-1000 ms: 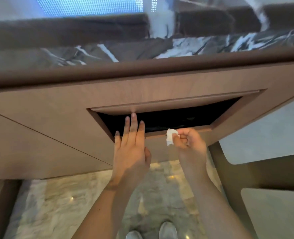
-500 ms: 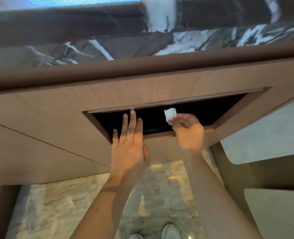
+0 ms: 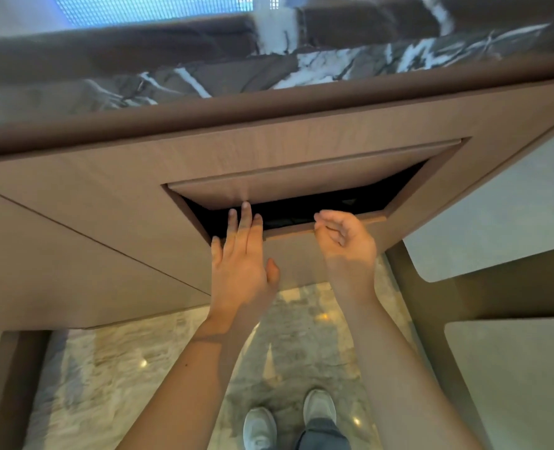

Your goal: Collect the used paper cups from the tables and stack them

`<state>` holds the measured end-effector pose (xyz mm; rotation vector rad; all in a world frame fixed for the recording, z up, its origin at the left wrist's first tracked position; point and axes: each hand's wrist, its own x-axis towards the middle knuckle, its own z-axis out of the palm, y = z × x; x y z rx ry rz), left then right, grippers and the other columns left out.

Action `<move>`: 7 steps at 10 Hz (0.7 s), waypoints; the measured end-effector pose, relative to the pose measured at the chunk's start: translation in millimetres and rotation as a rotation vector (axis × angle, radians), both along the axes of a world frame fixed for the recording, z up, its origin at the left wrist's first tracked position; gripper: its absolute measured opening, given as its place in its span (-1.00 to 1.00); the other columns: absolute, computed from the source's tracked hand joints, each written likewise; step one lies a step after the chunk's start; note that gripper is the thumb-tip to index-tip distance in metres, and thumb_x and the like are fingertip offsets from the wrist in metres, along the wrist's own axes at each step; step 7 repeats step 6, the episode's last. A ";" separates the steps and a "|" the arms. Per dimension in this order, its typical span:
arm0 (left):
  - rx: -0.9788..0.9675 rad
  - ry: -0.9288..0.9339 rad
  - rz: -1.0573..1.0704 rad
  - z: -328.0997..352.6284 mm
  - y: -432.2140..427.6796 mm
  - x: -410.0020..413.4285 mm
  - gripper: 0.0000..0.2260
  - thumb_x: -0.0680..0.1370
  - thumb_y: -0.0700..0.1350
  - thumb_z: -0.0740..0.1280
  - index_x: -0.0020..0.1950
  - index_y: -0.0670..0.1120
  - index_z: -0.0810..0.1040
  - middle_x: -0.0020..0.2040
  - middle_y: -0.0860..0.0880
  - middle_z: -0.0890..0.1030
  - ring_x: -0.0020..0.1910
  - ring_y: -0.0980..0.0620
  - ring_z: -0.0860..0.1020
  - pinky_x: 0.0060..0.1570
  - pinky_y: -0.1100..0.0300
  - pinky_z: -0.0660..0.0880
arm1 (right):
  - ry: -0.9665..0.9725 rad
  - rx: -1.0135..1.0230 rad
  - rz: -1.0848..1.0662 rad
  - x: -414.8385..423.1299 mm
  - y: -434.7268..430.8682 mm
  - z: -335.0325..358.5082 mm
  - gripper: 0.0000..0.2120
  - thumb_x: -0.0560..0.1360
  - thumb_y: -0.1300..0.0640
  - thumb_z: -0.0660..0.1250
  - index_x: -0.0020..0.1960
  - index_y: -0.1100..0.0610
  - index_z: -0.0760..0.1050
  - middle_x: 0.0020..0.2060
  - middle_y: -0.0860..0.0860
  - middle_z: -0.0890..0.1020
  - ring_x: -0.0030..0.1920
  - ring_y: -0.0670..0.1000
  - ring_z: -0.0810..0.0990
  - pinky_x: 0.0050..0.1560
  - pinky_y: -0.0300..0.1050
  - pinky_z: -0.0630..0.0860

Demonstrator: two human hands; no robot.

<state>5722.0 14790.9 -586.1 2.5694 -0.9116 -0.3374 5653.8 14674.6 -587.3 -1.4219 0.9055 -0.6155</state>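
Note:
No paper cups are in view. I stand before a brown wooden cabinet with a hinged flap (image 3: 301, 185) over a dark waste slot (image 3: 305, 212). My left hand (image 3: 241, 254) reaches up with straight fingers, the middle fingertip pressing the flap's lower edge inward. My right hand (image 3: 344, 241) hovers at the slot's lower rim to the right, fingers loosely curled and holding nothing. The white scrap of paper is out of sight.
A dark marble counter top (image 3: 204, 82) runs above the cabinet front (image 3: 74, 206). Polished stone floor (image 3: 139, 368) and my grey shoes (image 3: 259, 428) lie below. A pale table or seat (image 3: 512, 384) stands at the lower right.
My right hand carried the white paper scrap up into the slot and let it go; it now holds nothing. The flap has swung further shut, still touched by my left fingers.

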 end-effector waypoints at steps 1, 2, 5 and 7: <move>-0.013 0.045 0.010 5.0 5.7 -8.9 -0.40 0.55 -0.12 0.22 0.53 -0.11 0.03 0.56 -0.02 -0.08 0.52 0.04 -0.15 0.44 0.01 -0.16 | 0.041 0.013 -0.005 -12.6 8.8 9.8 -0.86 0.50 0.21 0.29 0.04 0.06 0.50 -0.05 -0.10 0.59 -0.02 -0.22 0.55 -0.03 -0.44 0.46; -0.011 0.076 0.008 12.3 12.5 -17.1 -0.41 0.55 -0.12 0.21 0.53 -0.11 0.05 0.56 -0.01 -0.08 0.52 0.06 -0.14 0.44 0.02 -0.16 | 0.115 -0.025 0.022 -22.0 17.1 20.7 -0.86 0.51 0.17 0.28 0.06 0.03 0.49 -0.05 -0.13 0.57 0.01 -0.20 0.53 -0.01 -0.40 0.42; -0.074 -0.041 -0.021 67.4 37.4 -33.1 -0.51 0.51 -0.15 0.28 0.43 -0.17 0.31 0.49 -0.09 0.26 0.45 -0.05 0.22 0.37 0.10 0.10 | 0.179 -0.338 0.021 -36.8 32.9 75.2 -0.83 0.50 0.15 0.29 0.07 0.08 0.56 0.00 -0.04 0.60 0.05 -0.07 0.53 0.05 -0.34 0.34; -0.115 -0.093 -0.017 96.4 43.2 -36.8 -0.58 0.47 -0.19 0.34 0.33 -0.22 0.44 0.37 -0.15 0.43 0.35 -0.12 0.38 0.32 0.05 0.22 | 0.173 -0.529 0.051 -41.2 35.1 103.6 -0.84 0.49 0.22 0.30 0.05 0.16 0.57 -0.03 0.00 0.60 0.05 0.01 0.55 0.08 -0.27 0.37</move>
